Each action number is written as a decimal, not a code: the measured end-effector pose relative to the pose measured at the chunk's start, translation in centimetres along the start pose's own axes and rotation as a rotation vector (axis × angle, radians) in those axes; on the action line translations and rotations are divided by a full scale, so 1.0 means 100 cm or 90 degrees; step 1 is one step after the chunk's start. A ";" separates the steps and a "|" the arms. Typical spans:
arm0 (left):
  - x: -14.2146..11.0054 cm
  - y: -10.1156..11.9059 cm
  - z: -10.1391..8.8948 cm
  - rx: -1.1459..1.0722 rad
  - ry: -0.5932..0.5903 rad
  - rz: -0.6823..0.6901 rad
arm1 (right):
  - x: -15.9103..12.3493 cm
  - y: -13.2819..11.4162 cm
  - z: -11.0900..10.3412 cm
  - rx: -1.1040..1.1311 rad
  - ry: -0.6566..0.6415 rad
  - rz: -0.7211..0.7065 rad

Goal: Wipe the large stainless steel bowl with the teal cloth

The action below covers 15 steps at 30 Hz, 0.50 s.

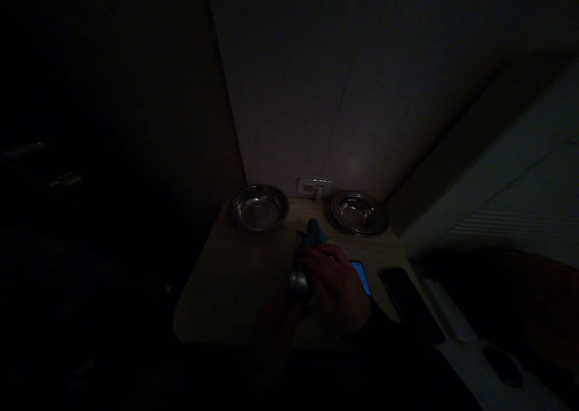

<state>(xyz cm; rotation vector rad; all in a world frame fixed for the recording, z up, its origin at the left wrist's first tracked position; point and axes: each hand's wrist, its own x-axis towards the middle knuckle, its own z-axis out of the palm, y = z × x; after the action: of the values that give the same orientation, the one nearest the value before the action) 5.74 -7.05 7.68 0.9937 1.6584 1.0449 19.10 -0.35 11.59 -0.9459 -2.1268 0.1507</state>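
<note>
R hand is curling round metal piece w/ blue cloth, both sitting in front of socket; L hand is supporting from below, grip can't tell. Poor light's hiding contact, so smooth metal could slip onto worktop.

Two metal dishes flank a socket, low on the wall behind the table.
</note>
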 end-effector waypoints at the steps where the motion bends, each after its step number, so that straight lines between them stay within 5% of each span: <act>1: 0.001 -0.002 0.001 0.001 0.015 0.005 | 0.006 0.007 0.002 0.007 0.004 0.012; 5: 0.003 -0.012 0.004 0.033 0.066 -0.018 | 0.016 0.019 0.004 0.027 0.008 0.034; 10: 0.004 -0.008 0.004 0.010 -0.047 0.020 | -0.009 -0.008 -0.005 0.006 -0.009 -0.009; 15: 0.007 0.000 -0.001 0.038 -0.021 0.018 | -0.026 -0.027 -0.005 -0.024 0.002 -0.030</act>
<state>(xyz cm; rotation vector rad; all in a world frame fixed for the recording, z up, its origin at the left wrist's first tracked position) 5.45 -6.47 7.55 1.0708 1.6605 0.9973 18.98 -4.12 11.39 -0.9168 -2.1540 0.0850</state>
